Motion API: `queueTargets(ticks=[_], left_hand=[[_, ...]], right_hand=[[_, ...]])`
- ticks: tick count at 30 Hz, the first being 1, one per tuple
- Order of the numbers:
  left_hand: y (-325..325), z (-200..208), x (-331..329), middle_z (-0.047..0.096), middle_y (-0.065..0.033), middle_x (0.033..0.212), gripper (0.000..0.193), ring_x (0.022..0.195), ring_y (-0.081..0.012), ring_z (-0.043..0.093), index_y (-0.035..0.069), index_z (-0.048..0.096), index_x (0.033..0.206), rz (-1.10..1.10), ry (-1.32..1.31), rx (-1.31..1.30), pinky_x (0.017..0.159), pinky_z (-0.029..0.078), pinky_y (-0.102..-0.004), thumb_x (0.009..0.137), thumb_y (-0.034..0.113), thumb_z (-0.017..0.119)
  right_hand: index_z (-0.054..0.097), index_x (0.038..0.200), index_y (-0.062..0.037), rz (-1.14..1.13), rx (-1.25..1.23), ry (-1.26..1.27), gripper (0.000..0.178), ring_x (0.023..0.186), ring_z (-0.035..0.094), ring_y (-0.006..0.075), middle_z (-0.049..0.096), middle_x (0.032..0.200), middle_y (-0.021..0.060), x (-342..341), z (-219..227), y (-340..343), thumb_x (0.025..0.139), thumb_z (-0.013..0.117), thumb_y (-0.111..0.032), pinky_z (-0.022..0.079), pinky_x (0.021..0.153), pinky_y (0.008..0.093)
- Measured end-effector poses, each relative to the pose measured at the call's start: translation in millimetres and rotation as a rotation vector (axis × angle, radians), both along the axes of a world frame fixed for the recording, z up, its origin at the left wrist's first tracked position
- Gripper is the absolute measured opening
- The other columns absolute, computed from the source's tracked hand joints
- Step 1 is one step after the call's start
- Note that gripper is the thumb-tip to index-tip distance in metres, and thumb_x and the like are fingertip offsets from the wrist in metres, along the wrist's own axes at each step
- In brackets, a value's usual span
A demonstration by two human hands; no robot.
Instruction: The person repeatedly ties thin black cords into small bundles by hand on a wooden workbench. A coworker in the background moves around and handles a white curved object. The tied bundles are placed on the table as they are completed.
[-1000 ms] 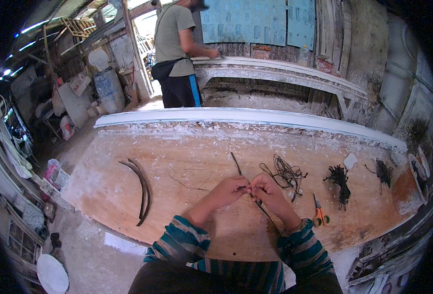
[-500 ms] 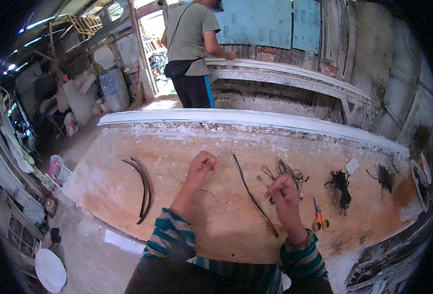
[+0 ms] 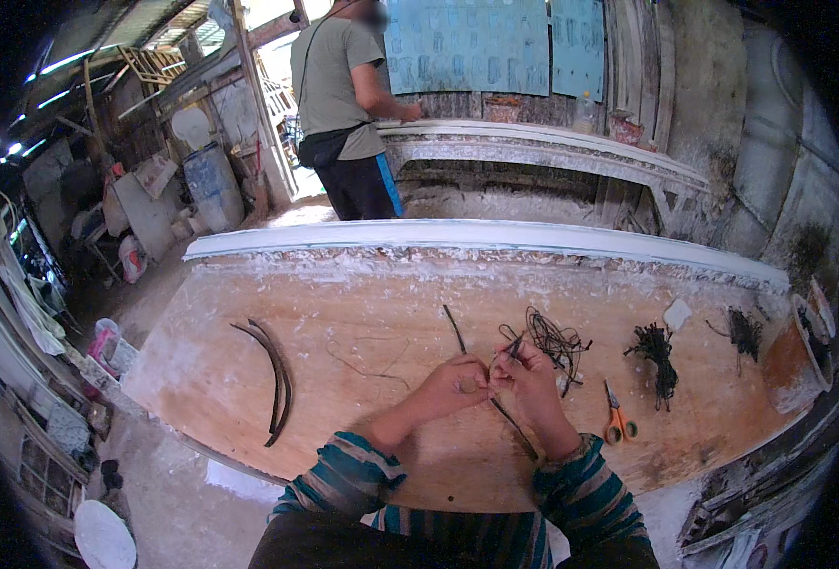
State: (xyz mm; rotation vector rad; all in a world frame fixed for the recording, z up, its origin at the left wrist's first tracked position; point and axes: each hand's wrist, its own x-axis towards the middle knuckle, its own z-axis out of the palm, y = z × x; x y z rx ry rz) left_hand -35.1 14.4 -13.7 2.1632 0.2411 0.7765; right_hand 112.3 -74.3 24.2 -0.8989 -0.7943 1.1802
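My left hand [image 3: 450, 387] and my right hand [image 3: 530, 377] meet above the wooden tabletop, fingertips nearly touching. A small dark slender thing [image 3: 511, 347] pokes up from the closed fingers of my right hand; its kind is unclear. The left fingers are pinched, and whatever they hold is too small to make out. Under both hands runs a black strip [image 3: 453, 327], partly covered. A loose tangle of black cord [image 3: 560, 337] lies just beyond the right hand. Thin wire or thread [image 3: 367, 372] lies left of the hands.
Two curved black strips [image 3: 282, 379] lie at left. Orange-handled scissors [image 3: 618, 425], black cord bundles [image 3: 661, 365] and a bucket-like container [image 3: 794, 356] are at right. A long white moulding [image 3: 476, 235] lines the far edge. Beyond it a person [image 3: 339, 95] stands at another bench.
My left hand has moved right and my right hand slightly left, so they now come together over the black strip. The view has shifted slightly; the person at the back leans a little differently.
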Motion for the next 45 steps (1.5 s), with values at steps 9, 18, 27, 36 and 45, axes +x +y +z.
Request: queueTargets(ticks=[9, 18, 27, 36, 45], left_hand=[[-16, 22, 1, 0.057, -0.0034, 0.091, 0.018, 0.083, -0.0109, 0.053, 0.003, 0.055, 0.091, 0.064, -0.186, -0.54, 0.076, 0.043, -0.0244, 0.076, 0.006, 0.063], [18, 8, -13, 0.058, -0.0015, 0.08, 0.011, 0.074, -0.0074, 0.053, 0.002, 0.056, 0.091, 0.147, -0.235, -0.605, 0.067, 0.042, -0.0204, 0.08, 0.001, 0.055], [20, 16, -17, 0.055, 0.0022, 0.07, 0.008, 0.065, -0.005, 0.05, 0.007, 0.053, 0.074, 0.295, -0.132, -0.725, 0.052, 0.036, -0.0185, 0.079, 0.005, 0.059], [25, 9, -15, 0.051, 0.0033, 0.065, 0.015, 0.058, -0.0039, 0.044, 0.008, 0.051, 0.069, 0.371, -0.228, -0.785, 0.051, 0.033, -0.0178, 0.077, 0.005, 0.063], [9, 24, -13, 0.048, 0.0054, 0.058, 0.014, 0.05, -0.0024, 0.04, 0.01, 0.053, 0.07, 0.31, -0.131, -0.663, 0.044, 0.03, -0.0197, 0.075, 0.011, 0.066]], right_hand=[[0.053, 0.089, -0.008, 0.133, -0.021, 0.13, 0.007, 0.046, 0.048, 0.008, 0.059, 0.075, 0.004, 2, 3, -4, 0.082, 0.056, -0.008, 0.036, 0.041, 0.0194], [0.058, 0.094, -0.0061, -0.067, 0.04, -0.103, 0.012, 0.076, 0.055, 0.0081, 0.061, 0.082, 0.002, 6, -5, 1, 0.082, 0.055, -0.008, 0.04, 0.062, 0.0208], [0.058, 0.1, -0.0002, 0.026, 0.107, 0.238, 0.023, 0.09, 0.057, 0.0155, 0.061, 0.093, 0.0069, 21, 6, -2, 0.079, 0.056, -0.008, 0.043, 0.081, 0.0263], [0.061, 0.096, 0.0012, 0.096, 0.212, -0.006, 0.019, 0.087, 0.058, 0.0175, 0.063, 0.089, 0.0096, 19, -5, 3, 0.078, 0.059, -0.004, 0.043, 0.082, 0.0273], [0.056, 0.083, -0.0038, 0.012, 0.106, -0.2, 0.014, 0.07, 0.057, 0.0103, 0.059, 0.076, 0.0022, 21, 3, 4, 0.073, 0.064, 0.002, 0.044, 0.066, 0.0228]])
